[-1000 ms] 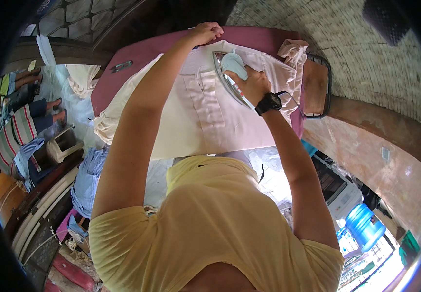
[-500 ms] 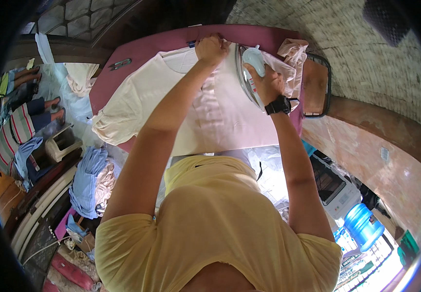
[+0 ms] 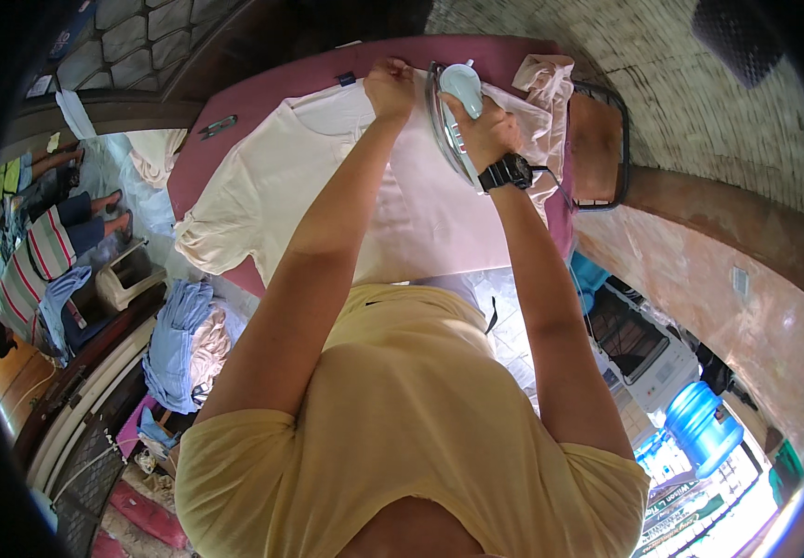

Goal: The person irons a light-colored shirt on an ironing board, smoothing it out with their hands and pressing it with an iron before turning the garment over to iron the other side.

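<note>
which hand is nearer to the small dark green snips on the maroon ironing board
Left. The left hand is at the far edge of the cream shirt, to the right of the snips; the right hand is farther right, gripping the pale blue and silver iron.

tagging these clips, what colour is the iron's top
The iron's top is pale blue-green; the head view shows it best.
</note>
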The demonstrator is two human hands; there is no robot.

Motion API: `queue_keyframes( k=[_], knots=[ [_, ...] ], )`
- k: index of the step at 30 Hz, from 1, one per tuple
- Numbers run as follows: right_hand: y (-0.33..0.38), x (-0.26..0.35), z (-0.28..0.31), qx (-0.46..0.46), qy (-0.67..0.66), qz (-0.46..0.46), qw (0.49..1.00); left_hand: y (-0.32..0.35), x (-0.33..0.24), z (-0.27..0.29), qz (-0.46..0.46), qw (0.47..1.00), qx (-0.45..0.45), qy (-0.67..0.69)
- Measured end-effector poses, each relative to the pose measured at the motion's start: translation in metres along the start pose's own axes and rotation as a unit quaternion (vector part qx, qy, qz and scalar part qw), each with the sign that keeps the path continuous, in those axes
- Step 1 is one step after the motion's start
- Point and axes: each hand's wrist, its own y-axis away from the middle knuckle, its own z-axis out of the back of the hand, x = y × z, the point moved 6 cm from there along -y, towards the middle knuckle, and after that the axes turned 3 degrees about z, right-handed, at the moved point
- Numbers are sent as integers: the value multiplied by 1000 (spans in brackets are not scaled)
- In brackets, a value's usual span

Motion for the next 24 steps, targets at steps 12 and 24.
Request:
queue_keyframes(
  k=[12,24],
  knots=[
    [2,-9,-7,21,-3,-18,1000,-5,-8,-2,-72,994,14,-81],
    [3,-7,-6,-5,-3,-12,1000,-19,-21,11,-182,969,45,-158]
  ],
)
